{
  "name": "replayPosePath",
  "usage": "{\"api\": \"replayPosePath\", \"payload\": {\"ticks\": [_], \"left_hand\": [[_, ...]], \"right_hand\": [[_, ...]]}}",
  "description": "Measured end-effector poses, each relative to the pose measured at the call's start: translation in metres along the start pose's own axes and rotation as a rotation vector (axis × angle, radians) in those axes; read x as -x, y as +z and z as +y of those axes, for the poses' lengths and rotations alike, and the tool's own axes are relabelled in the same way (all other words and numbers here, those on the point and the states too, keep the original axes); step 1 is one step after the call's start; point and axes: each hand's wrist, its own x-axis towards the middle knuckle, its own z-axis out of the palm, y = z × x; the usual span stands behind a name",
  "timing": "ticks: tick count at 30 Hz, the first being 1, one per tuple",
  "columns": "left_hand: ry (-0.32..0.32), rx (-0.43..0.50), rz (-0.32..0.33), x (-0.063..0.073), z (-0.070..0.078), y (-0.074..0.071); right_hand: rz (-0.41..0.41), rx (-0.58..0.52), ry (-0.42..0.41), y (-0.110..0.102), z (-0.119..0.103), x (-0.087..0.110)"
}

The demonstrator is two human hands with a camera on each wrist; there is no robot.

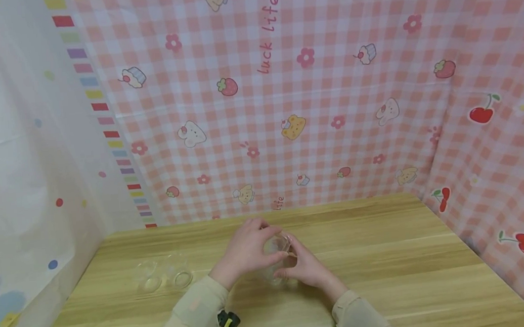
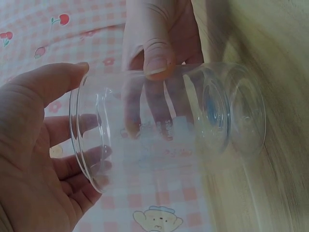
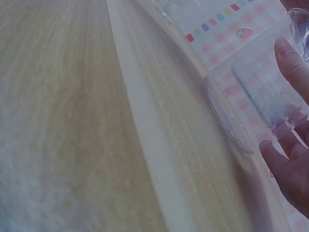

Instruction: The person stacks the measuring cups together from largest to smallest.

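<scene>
A clear glass cup (image 1: 276, 274) stands upright at the middle of the wooden table, between both hands. In the left wrist view the cup (image 2: 181, 150) shows faint lettering, a doubled rim and a second base inside the outer one; I cannot tell whether it is double-walled or two nested cups. My left hand (image 1: 249, 248) grips it at the rim, thumb on one side and fingers on the other. My right hand (image 1: 312, 269) holds the cup's side lower down, its thumb (image 3: 292, 63) and fingers wrapped about the wall.
Two more clear cups, a left one (image 1: 149, 283) and a right one (image 1: 179, 276), stand side by side on the table (image 1: 388, 276), left of my hands. A pink checked cloth (image 1: 320, 88) hangs behind the table, with a white cloth (image 1: 10, 150) at the left.
</scene>
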Motion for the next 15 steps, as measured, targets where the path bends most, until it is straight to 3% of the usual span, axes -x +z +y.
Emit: {"api": "replayPosePath", "payload": {"ticks": [5, 15], "left_hand": [[-0.003, -0.003, 0.009, 0.000, -0.001, 0.002], [-0.034, -0.012, 0.011, 0.001, 0.002, 0.002]], "right_hand": [[-0.006, -0.003, -0.001, 0.000, -0.008, 0.001], [-0.003, -0.013, -0.028, 0.001, 0.029, -0.006]]}}
